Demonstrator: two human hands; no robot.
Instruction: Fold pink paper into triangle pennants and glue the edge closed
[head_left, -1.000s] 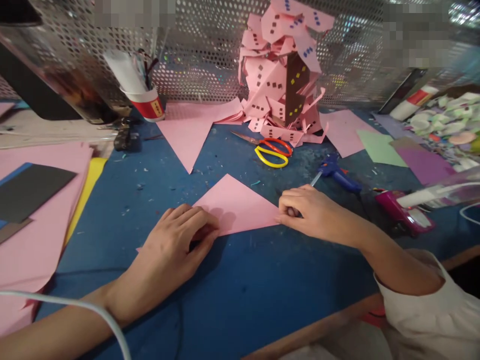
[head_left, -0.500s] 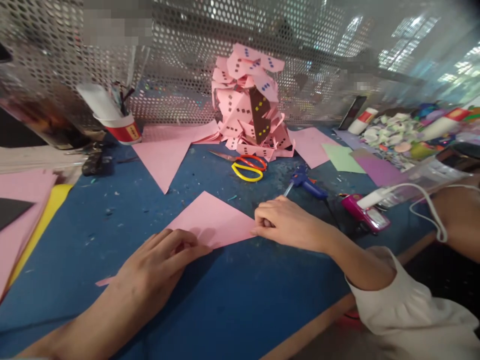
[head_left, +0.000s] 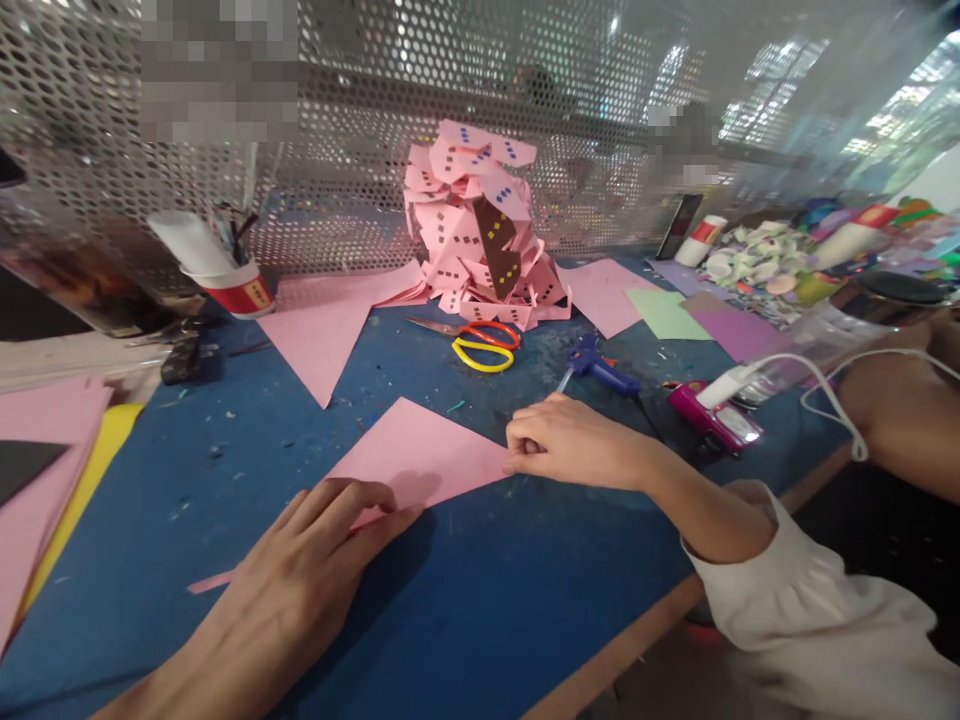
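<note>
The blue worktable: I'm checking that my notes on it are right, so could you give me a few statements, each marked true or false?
1. The right hand is at a corner of the pink sheet. True.
2. Both handles of the scissors are yellow. False: one is red, the other yellow.
3. The left hand is holding the glue gun. False: the glue gun lies on the table, beyond the right hand.
4. The green sheet lies beside the purple sheet. True.
5. The red-and-white cup is empty. False: things stick out of it.

Blue tabletop (head_left: 480, 610); perforated metal screen (head_left: 345, 130) behind; bright windows (head_left: 776, 85).
</note>
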